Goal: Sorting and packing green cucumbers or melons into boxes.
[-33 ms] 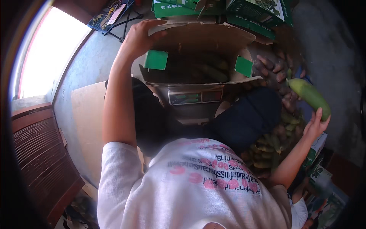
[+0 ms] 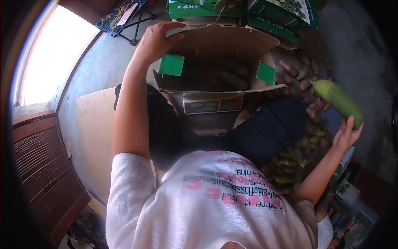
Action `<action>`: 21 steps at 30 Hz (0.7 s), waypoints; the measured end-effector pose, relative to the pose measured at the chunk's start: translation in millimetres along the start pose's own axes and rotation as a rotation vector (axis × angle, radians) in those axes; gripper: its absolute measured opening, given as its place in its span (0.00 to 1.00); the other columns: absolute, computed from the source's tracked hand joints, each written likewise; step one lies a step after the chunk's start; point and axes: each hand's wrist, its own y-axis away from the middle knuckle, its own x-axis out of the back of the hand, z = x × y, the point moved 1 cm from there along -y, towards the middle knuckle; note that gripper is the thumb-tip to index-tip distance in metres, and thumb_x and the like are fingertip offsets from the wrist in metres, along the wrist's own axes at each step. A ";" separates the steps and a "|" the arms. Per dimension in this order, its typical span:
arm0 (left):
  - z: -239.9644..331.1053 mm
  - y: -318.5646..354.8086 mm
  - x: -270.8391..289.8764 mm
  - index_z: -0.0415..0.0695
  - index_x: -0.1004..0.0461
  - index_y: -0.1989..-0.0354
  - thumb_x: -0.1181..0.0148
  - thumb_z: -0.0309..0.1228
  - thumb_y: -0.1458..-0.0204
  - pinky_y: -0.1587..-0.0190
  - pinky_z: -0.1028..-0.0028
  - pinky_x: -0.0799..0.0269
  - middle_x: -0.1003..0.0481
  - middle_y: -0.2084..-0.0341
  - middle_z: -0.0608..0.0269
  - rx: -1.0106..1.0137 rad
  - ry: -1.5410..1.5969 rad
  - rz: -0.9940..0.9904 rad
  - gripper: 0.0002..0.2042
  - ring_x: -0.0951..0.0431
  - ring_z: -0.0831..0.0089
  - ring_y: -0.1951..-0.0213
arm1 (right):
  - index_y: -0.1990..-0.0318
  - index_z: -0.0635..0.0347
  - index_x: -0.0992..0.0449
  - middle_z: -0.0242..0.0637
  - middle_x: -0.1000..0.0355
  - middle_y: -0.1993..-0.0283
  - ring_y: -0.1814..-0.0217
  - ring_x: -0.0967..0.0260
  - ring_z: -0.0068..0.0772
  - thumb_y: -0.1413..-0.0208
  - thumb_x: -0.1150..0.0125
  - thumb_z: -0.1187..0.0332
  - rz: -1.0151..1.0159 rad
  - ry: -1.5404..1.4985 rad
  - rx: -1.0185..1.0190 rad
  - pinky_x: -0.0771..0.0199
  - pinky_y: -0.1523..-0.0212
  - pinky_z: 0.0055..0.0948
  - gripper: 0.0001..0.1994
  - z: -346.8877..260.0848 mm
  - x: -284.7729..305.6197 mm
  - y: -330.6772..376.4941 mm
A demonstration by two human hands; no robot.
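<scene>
My right hand (image 2: 348,132) holds a long green gourd (image 2: 339,98) by its lower end, out to the right. The gourd tilts, its paler end with a short stalk pointing up and left. My left hand (image 2: 155,41) is closed round the upper left edge of an open cardboard carton (image 2: 232,38), fingers over the rim and thumb below. Several long green vegetables (image 2: 232,79) lie in the shadowed carton, which has green flaps at its inner corners. A scale with a display panel (image 2: 212,105) shows just below the carton's near edge, between my legs.
Reddish-brown tubers (image 2: 309,85) lie on the floor right of the carton, with smaller yellow-green vegetables (image 2: 290,162) beside my right leg. Green boxes (image 2: 286,16) stand behind. A folding stool (image 2: 122,18) is far left; a brown slatted wooden panel (image 2: 45,178) stands at left.
My right hand and the gourd have shifted slightly to the right. The left hand has moved a touch to the right with the carton edge.
</scene>
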 end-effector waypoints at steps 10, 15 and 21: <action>-14.5 -3.5 -21.5 0.38 0.18 0.56 0.34 0.33 0.46 0.49 0.64 0.25 0.19 0.55 0.50 0.114 0.030 -0.062 0.13 0.20 0.51 0.52 | 0.47 0.62 0.31 0.49 0.22 0.58 0.54 0.22 0.48 0.54 0.24 0.62 -1.203 0.433 0.172 0.24 0.51 0.39 0.29 -44.7 -298.5 -2.3; -24.7 -4.7 -22.1 0.39 0.18 0.60 0.33 0.32 0.48 0.54 0.62 0.25 0.19 0.59 0.51 -0.006 0.065 -0.015 0.11 0.19 0.52 0.57 | 0.48 0.62 0.31 0.49 0.25 0.52 0.47 0.25 0.54 0.51 0.28 0.59 -1.583 0.901 0.366 0.24 0.49 0.48 0.26 22.9 -388.3 38.1; -21.5 -6.9 -22.0 0.38 0.18 0.58 0.33 0.31 0.47 0.51 0.66 0.24 0.19 0.55 0.52 -0.001 0.109 -0.112 0.12 0.19 0.54 0.55 | 0.41 0.53 0.29 0.38 0.28 0.44 0.45 0.27 0.48 0.44 0.35 0.61 -1.294 0.600 0.444 0.24 0.45 0.45 0.23 -4.5 -363.5 44.2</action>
